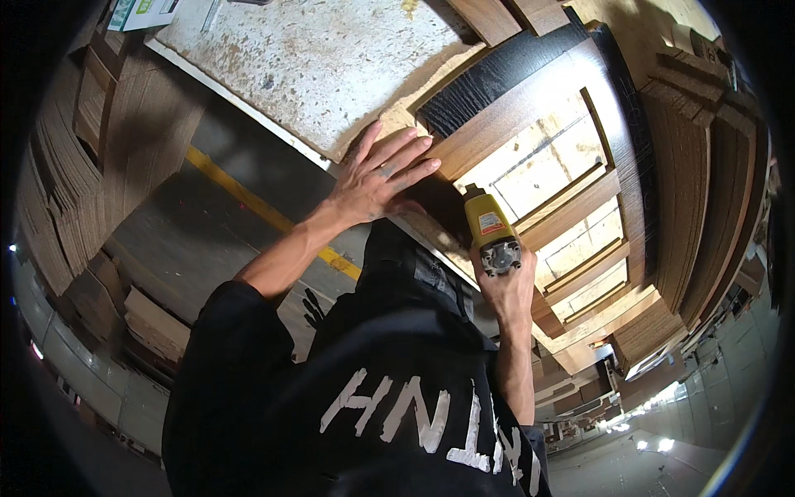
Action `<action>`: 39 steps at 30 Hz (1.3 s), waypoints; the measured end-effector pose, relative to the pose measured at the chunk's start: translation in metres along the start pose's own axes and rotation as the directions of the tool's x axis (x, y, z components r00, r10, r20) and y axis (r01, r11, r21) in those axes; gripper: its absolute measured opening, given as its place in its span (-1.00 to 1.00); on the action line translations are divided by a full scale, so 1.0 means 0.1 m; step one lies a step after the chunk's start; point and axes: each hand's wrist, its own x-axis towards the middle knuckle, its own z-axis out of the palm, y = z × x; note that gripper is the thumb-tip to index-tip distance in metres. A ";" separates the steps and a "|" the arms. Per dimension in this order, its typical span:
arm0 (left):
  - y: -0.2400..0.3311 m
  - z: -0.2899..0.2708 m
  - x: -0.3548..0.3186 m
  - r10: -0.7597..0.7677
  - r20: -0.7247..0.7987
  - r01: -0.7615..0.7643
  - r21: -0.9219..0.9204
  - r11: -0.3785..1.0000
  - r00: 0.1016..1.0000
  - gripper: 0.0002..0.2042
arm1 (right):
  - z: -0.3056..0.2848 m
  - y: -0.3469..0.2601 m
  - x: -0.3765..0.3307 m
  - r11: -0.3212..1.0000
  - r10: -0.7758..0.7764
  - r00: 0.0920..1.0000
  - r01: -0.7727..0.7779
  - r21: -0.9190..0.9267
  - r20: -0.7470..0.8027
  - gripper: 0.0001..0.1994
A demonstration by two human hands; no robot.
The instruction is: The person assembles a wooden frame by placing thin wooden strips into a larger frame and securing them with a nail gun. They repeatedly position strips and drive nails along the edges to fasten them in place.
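- At our far left we see stacked brown boards (pixel 62 190), standing in layers beside the bench.
- At the upper left a white and green carton (pixel 142 13) sits by the corner of the bench (pixel 273 66); we cannot tell what is in it.
- Our left hand (pixel 383 176) reaches in with the elbow bent, palm down, fingers spread and pointing up and to the right across the bench's near edge; it grips nothing that we can see, and its fingertips lie near the wooden frame's corner.
- The yellow power tool (pixel 489 217) is above the frame's near side, its nose pointing away from us.
- Our right hand (pixel 509 286) comes up from below with the forearm nearly upright, fingers wrapped around that tool.
- The wooden frame (pixel 571 207) lies flat on the bench; through its gaps we see pale bench top.
- At our right stand more brown strips (pixel 679 182), stacked beside the frame.
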 end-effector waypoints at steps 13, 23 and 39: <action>0.00 0.08 -0.03 -0.008 -0.032 0.008 -0.005 1.000 0.999 -0.22 | 0.07 -0.13 0.16 0.999 0.026 0.999 -0.024 -0.028 0.045 -0.60; 0.03 0.07 -0.03 -0.024 -0.039 0.023 -0.047 0.999 0.999 -0.22 | 0.08 -0.04 0.08 0.996 -0.079 0.996 0.080 -0.038 0.032 -0.57; 0.04 0.11 -0.01 -0.030 -0.078 0.028 -0.019 0.999 0.997 -0.31 | 0.21 -0.20 0.08 1.000 0.014 0.997 -0.015 0.017 0.080 -0.51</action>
